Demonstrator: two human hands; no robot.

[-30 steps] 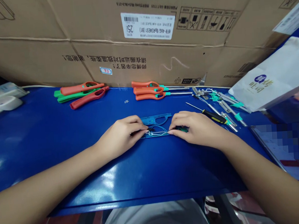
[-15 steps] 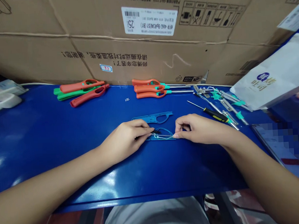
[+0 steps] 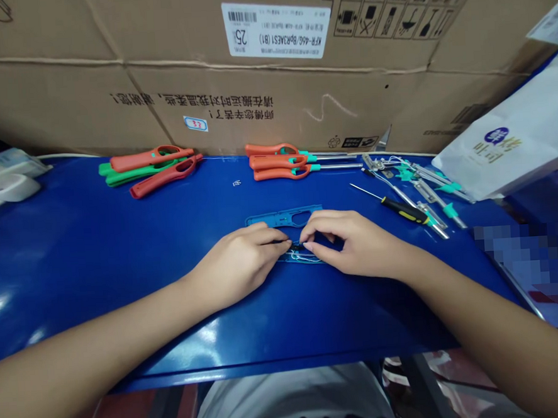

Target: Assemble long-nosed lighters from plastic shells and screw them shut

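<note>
Head view, one entry: left hand point(image 3: 237, 260) and right hand point(image 3: 356, 242), both curled in a close fingertip pinch on fine wires point(image 3: 305, 256), exact hold partly hidden, beside a blue plastic housing point(image 3: 284, 218) mid-way along a blue workbench point(image 3: 73, 247), orange lighter bodies point(image 3: 152, 158) farther off; slow, steady fingertips suit such thin wire.

Behind the blue plastic casing point(image 3: 270, 219), orange-red lighter bodies point(image 3: 276, 169) show teal collars, while a solid green lighter body point(image 3: 130, 178) lies farther left.
</note>
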